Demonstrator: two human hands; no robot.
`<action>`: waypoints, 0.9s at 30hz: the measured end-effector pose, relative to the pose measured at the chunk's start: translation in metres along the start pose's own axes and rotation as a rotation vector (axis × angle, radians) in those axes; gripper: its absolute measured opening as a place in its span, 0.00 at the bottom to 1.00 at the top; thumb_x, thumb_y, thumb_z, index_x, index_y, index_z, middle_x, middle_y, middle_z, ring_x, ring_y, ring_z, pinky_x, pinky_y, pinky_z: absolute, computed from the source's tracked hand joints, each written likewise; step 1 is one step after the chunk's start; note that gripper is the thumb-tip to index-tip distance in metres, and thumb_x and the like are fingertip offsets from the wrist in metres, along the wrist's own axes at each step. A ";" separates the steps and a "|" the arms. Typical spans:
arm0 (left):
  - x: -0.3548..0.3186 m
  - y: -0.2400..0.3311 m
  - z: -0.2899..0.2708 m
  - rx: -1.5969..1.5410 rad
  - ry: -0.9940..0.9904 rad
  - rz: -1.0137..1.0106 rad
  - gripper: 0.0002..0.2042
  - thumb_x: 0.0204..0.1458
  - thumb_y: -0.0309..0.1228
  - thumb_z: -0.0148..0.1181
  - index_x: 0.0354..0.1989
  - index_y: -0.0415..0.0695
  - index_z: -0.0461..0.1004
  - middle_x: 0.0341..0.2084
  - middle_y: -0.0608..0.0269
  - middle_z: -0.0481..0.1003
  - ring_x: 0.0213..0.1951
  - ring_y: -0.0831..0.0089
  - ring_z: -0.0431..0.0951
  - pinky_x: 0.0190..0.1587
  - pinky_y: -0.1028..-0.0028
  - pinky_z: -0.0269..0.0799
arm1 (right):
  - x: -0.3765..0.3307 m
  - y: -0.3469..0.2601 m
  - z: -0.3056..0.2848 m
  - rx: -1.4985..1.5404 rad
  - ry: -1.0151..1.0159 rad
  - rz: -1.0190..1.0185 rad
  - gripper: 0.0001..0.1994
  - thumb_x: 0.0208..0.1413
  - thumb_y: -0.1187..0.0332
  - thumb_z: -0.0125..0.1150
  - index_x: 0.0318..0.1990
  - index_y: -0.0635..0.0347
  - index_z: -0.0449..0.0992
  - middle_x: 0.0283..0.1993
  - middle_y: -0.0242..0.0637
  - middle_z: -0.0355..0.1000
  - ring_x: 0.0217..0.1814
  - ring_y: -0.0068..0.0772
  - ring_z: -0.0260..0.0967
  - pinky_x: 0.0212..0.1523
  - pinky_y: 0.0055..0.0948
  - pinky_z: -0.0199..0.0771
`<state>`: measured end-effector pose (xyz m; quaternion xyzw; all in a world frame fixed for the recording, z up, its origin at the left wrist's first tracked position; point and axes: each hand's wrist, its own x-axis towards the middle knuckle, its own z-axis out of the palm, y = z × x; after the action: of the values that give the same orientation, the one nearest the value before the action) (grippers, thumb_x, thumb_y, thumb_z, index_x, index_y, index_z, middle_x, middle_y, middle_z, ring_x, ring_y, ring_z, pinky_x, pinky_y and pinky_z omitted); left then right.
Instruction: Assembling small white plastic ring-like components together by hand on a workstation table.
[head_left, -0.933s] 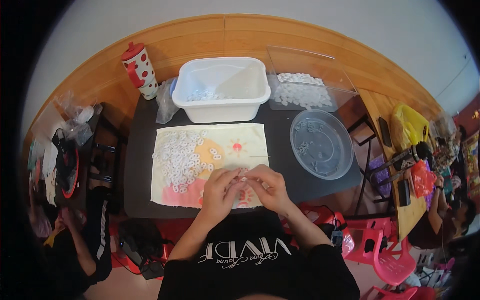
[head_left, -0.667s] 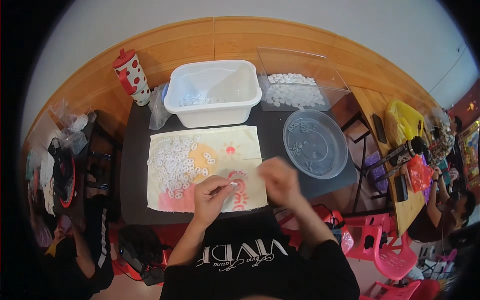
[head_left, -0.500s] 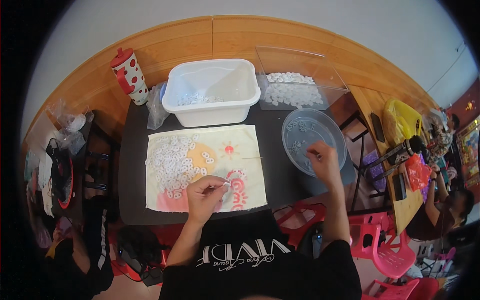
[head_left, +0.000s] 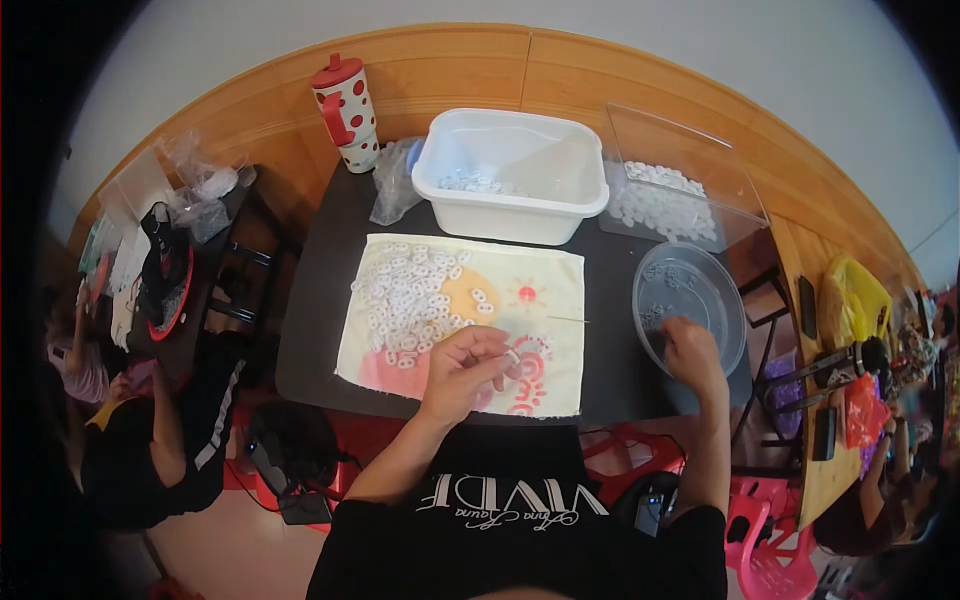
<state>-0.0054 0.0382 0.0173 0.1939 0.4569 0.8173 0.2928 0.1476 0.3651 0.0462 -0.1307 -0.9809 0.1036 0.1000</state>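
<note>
The left hand rests over the near edge of a printed cloth spread on a dark table. Its fingers are curled together, thumb and forefinger pinching a small white ring-shaped piece just above the cloth's red spiral print. A heap of the same white pieces lies on the left half of the cloth, just beyond the hand and a little to its left.

The right hand is well apart from the left, out to the right, reaching over the near rim of a round clear plastic bowl that sits at the table's right edge. Its fingers are bent down towards the bowl's inside; whether they grip anything cannot be told from this view. A few small pale pieces show through the bowl's bottom.

A thin stick or needle lies on the right part of the cloth, between the two hands.

On the far side of the table stands a white rectangular tub with some white pieces inside. To its right is a clear flat tray holding more white pieces. To the tub's left lies a crumpled clear plastic bag, and further left stands a white tumbler with red dots and a red lid.

Another person in dark clothing sits low at the left, beside the table.
</note>
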 end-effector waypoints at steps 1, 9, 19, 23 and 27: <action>0.000 0.002 0.002 -0.043 0.044 -0.009 0.06 0.54 0.16 0.60 0.40 0.34 0.79 0.31 0.57 0.81 0.31 0.74 0.81 0.29 0.80 0.74 | 0.001 0.002 0.000 0.063 0.031 -0.020 0.06 0.46 0.79 0.53 0.33 0.64 0.73 0.34 0.51 0.73 0.40 0.59 0.71 0.40 0.50 0.70; -0.020 0.003 -0.018 0.416 0.024 0.118 0.11 0.53 0.15 0.60 0.44 0.36 0.79 0.30 0.65 0.76 0.31 0.81 0.74 0.34 0.82 0.68 | 0.001 0.005 0.002 0.212 0.119 -0.030 0.06 0.49 0.80 0.55 0.35 0.65 0.74 0.34 0.51 0.72 0.38 0.55 0.72 0.39 0.41 0.71; -0.015 0.010 -0.013 0.579 0.051 0.197 0.09 0.53 0.15 0.59 0.42 0.36 0.79 0.33 0.66 0.74 0.31 0.81 0.71 0.33 0.82 0.65 | 0.005 -0.116 0.004 1.151 0.259 0.035 0.05 0.56 0.84 0.56 0.34 0.64 0.75 0.36 0.32 0.71 0.37 0.20 0.67 0.39 0.19 0.66; -0.010 0.004 -0.018 0.054 0.077 -0.137 0.06 0.54 0.16 0.61 0.38 0.36 0.79 0.33 0.62 0.78 0.27 0.79 0.74 0.30 0.82 0.67 | 0.004 -0.174 0.035 1.343 0.098 -0.079 0.06 0.56 0.86 0.56 0.37 0.68 0.75 0.39 0.37 0.71 0.41 0.23 0.68 0.44 0.21 0.68; -0.009 0.007 -0.011 -0.250 0.063 -0.174 0.04 0.54 0.19 0.63 0.37 0.37 0.78 0.29 0.60 0.79 0.25 0.78 0.75 0.27 0.81 0.70 | 0.005 -0.201 0.068 1.374 0.240 -0.104 0.05 0.59 0.85 0.55 0.40 0.69 0.75 0.43 0.38 0.71 0.43 0.22 0.67 0.43 0.20 0.67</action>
<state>-0.0066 0.0225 0.0171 0.0899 0.3754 0.8450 0.3700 0.0807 0.1643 0.0278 -0.0013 -0.6802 0.6805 0.2725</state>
